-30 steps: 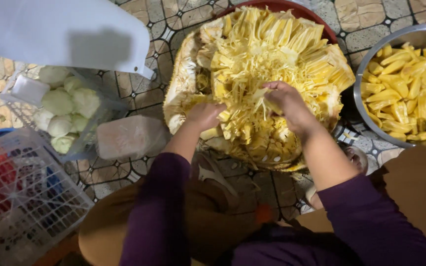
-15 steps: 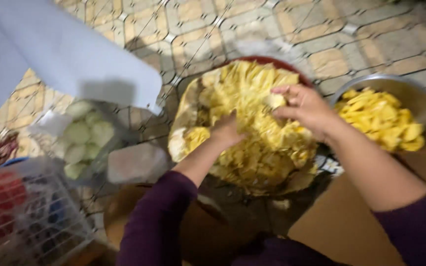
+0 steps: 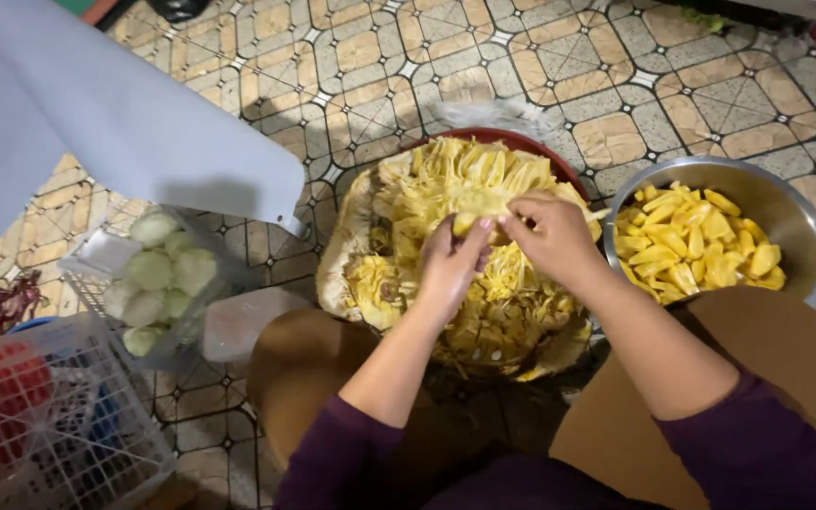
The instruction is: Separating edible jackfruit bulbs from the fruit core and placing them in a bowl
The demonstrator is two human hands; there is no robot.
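A small yellow jackfruit pod [image 3: 466,223] sits above the big opened yellow jackfruit half [image 3: 446,255], pinched between the closed fingers of the left hand [image 3: 450,264] and right hand [image 3: 550,236]. A steel bowl of yellow pods [image 3: 786,212] stands right.

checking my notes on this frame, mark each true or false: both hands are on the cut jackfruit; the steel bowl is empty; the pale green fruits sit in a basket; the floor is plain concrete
1. Both the left hand and the right hand are on the cut jackfruit. True.
2. The steel bowl is empty. False: it holds yellow fruit pieces.
3. The pale green fruits sit in a basket. True.
4. The floor is plain concrete. False: it is patterned tile.
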